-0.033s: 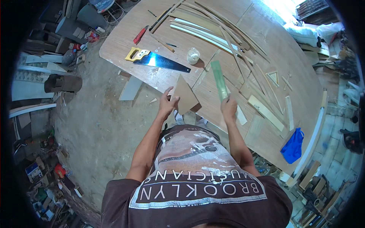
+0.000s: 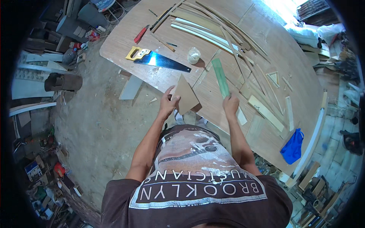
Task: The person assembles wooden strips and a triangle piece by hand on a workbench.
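Note:
My left hand (image 2: pixel 168 103) is closed on the left edge of a brown triangular wooden piece (image 2: pixel 185 95), held at the near edge of the table. My right hand (image 2: pixel 230 105) grips the lower end of a flat green strip (image 2: pixel 220 78), which points away from me over the tabletop. The strip's exact kind is unclear. Beyond the wooden piece lies a handsaw (image 2: pixel 163 62) with a yellow handle. A small round whitish container (image 2: pixel 193 56) stands between the saw's tip and the green strip.
Long thin wood strips (image 2: pixel 213 38) cover the table's far and right parts. A red-handled tool (image 2: pixel 141 34) and a small triangular frame (image 2: pixel 273 79) lie there too. At the right edge sits a blue bag (image 2: pixel 292 146). Scrap boards (image 2: pixel 131 88) lean below the table's left side.
My right hand has shifted slightly to the right with the green strip, which has tilted a little. My left hand and the wooden piece look unchanged.

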The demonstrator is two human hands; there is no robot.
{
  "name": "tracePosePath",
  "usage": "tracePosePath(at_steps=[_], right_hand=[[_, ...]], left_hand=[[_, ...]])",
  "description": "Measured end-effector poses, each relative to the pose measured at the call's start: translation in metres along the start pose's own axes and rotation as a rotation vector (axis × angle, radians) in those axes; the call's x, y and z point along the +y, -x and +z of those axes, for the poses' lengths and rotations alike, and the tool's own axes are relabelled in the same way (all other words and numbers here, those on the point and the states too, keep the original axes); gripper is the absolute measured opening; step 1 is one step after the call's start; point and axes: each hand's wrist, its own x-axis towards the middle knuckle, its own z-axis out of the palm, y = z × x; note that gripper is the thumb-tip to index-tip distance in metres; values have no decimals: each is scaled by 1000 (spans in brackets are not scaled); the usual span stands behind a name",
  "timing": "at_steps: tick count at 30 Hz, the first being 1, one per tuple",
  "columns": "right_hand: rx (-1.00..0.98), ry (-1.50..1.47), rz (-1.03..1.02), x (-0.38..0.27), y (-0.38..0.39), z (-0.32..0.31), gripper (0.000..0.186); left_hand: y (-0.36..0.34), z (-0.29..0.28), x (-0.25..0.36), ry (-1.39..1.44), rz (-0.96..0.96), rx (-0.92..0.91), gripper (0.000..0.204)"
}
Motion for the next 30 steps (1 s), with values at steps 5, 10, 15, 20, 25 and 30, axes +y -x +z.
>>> tracePosePath(at_steps=[5, 10, 15, 20, 25, 30], right_hand=[[-219, 21, -45, -10, -97, 19, 36], [84, -120, -207, -13, -139, 16, 37], [-37, -191, -98, 15, -71, -15, 20], [56, -11, 39, 103, 54, -53, 28], [29, 82, 612, 179, 107, -116, 22], [70, 176, 594, 211, 125, -130, 58]], left_hand=[[6, 4, -8, -113, 133, -63, 52], [9, 18, -2, -72, 87, -63, 46], [-17, 29, -27, -146, 25, -82, 44], [-54, 52, -35, -223, 6, -113, 48], [-80, 70, -34, -248, 105, -71, 46], [-94, 71, -40, -767, 454, 8, 50]])
